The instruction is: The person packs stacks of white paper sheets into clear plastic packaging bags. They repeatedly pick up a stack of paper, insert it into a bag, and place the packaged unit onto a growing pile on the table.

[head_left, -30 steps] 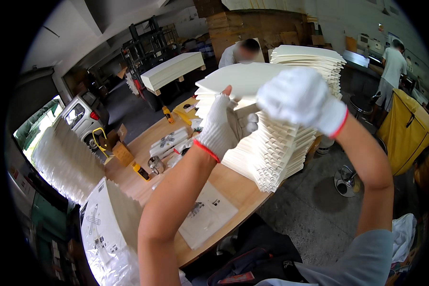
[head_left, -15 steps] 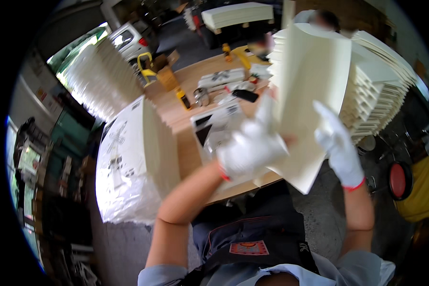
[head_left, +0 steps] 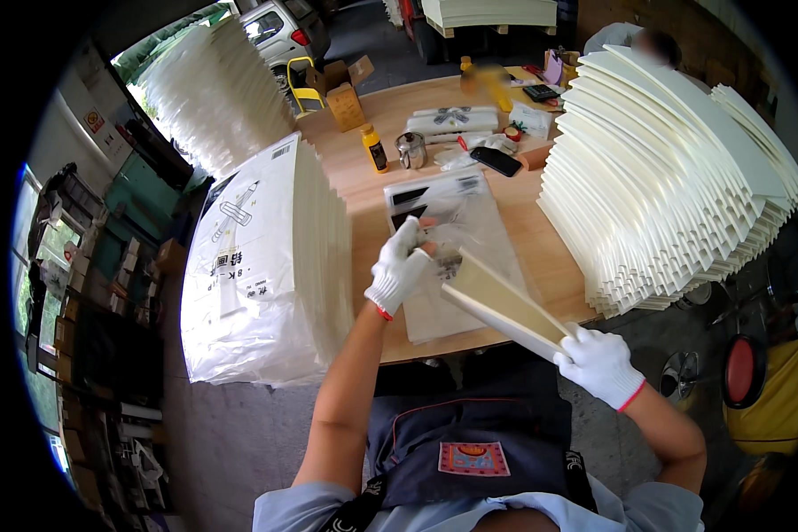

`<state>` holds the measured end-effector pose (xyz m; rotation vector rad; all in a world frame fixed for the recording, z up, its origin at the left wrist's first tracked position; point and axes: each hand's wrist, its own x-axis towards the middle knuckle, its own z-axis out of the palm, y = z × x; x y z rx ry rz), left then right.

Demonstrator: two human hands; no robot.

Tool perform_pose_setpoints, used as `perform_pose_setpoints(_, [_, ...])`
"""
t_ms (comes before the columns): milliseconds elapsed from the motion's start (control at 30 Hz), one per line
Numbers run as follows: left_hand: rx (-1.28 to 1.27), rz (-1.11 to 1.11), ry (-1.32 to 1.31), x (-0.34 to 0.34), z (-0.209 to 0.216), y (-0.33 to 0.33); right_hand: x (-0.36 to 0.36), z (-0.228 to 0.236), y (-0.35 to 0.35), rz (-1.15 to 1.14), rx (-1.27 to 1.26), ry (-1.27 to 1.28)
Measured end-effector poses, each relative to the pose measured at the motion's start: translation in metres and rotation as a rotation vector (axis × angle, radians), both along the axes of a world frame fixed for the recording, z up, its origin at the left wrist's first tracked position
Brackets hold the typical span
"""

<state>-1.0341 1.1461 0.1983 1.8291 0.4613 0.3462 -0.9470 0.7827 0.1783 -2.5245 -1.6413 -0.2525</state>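
Note:
My right hand (head_left: pixel 601 365), in a white glove with a red cuff, grips the near end of a bent sheaf of cream paper (head_left: pixel 510 310). The sheaf slants up and leftward, its far end over a clear plastic bag (head_left: pixel 496 253) with black print, lying flat on the table. My left hand (head_left: pixel 399 270) wears a matching glove with bare fingertips. It hovers over the bag's left side, fingers bent and apart, nothing visible between them. Whether its fingertips touch the film cannot be made out.
A tall stack of cream paper (head_left: pixel 656 186) rises on the right; filled plastic packs (head_left: pixel 248 266) are piled on the left. Farther back on the wooden table (head_left: pixel 372 199) are a yellow bottle (head_left: pixel 374 149), a glass jug (head_left: pixel 410 151) and a black phone (head_left: pixel 496 161). Another person (head_left: pixel 614 35) is behind the right stack.
The paper sheaf, upright between my hands before, is now lowered and bent in my right hand. My left hand has come off it and moved left over the bag. The view has shifted.

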Motion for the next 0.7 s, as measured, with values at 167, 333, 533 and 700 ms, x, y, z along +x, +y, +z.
perform_pose_setpoints(167, [-0.015,-0.396,-0.276,-0.022,-0.028,-0.056,0.025,-0.009,0.039,-0.027,-0.203,0.329])
perform_pose_setpoints(333, [0.508,-0.599,-0.566,-0.050,-0.066,-0.105,0.077,-0.117,0.066,-0.082,0.336,1.389])
perform_pose_setpoints(533, [0.539,-0.399,-0.524,-0.005,-0.025,-0.140,0.027,-0.087,0.134,-0.074,0.131,0.502])
perform_pose_setpoints(700, [0.433,-0.305,-0.377,-0.004,-0.054,-0.137,-0.009,-0.103,0.141,-0.145,0.254,0.181])
